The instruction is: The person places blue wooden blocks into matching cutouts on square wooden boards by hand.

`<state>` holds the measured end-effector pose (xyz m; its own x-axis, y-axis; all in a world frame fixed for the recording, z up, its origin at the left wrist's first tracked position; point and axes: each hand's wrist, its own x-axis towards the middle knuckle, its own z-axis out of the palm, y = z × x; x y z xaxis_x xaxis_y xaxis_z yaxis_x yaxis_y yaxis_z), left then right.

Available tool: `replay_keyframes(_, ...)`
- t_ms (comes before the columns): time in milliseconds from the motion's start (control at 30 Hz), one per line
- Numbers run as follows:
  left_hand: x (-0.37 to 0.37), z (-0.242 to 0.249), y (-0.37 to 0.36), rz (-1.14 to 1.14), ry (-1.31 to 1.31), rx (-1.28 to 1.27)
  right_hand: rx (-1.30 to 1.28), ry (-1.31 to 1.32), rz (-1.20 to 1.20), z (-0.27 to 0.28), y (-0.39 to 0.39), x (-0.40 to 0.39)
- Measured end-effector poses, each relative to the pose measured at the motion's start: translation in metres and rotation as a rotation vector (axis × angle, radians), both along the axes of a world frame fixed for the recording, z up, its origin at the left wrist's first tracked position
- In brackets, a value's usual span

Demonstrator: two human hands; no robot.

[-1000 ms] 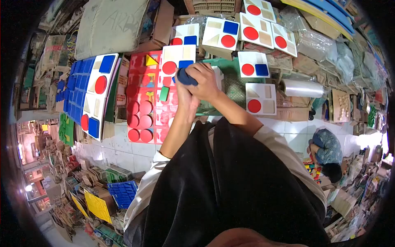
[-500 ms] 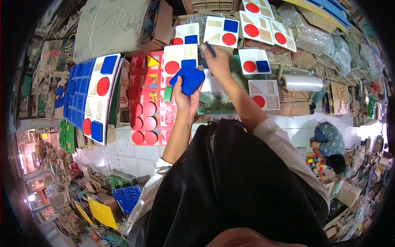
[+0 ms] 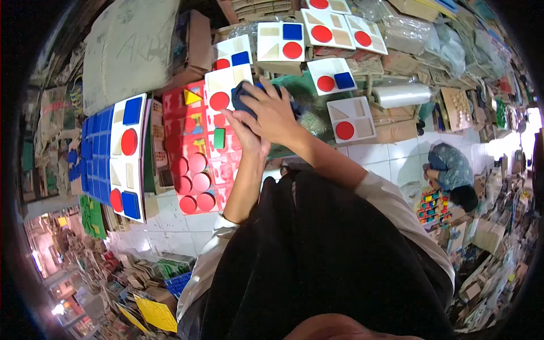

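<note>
My right hand (image 3: 273, 113) lies over a dark blue cloth (image 3: 241, 97), pressing it down on what my left hand holds. Beneath it, my left hand (image 3: 245, 133) is turned palm up, with the blue square blocks now almost wholly covered by the cloth and my right fingers. Just beyond the hands is a white shape board (image 3: 229, 78) with a red disc (image 3: 219, 101) set in it. A green block (image 3: 219, 138) rests on the red sheet (image 3: 218, 187) beside my left wrist.
Several red discs (image 3: 200, 182) and a yellow triangle (image 3: 192, 97) lie on the red sheet. Blue squares (image 3: 97, 153) are stacked at left beside more white boards (image 3: 120, 147). Other boards (image 3: 351, 119) stand at right. A person (image 3: 453, 170) crouches on the floor at right.
My right hand has come left with the cloth, onto the blue blocks in my left hand. The view has shifted slightly.
</note>
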<state>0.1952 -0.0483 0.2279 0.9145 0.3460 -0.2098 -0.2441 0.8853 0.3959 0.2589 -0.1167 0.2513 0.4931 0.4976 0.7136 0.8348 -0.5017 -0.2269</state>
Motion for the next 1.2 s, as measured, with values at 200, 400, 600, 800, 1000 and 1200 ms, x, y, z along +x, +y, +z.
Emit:
replay_keyframes(200, 0.023, 0.01, -0.026, 0.014, 0.202, 0.387, 0.549, 1.453, 0.173, -0.006, -0.046, 0.085)
replay_keyframes(400, 0.073, -0.012, -0.054, -0.129, 0.425, 0.362, 0.435, 0.647, 0.388, 0.012, -0.079, 0.076)
replay_keyframes(600, 0.112, -0.002, -0.089, -0.378, 0.408, 0.673, 0.508, 1.463, 0.415, 0.019, -0.125, 0.142)
replay_keyframes(800, 0.17, -0.011, -0.14, -0.931, 0.258, 1.209, 0.814, 2.04, 0.595, -0.056, -0.204, 0.169)
replay_keyframes(1000, 0.274, -0.12, -0.137, -0.413, 0.509, 1.556, 1.318, 1.884, 0.207, -0.097, -0.32, 0.181)
replay_keyframes(1200, 0.417, -0.116, -0.118, -0.283, 0.745, 1.892, 1.471, 1.852, -0.05, -0.123, -0.41, 0.169)
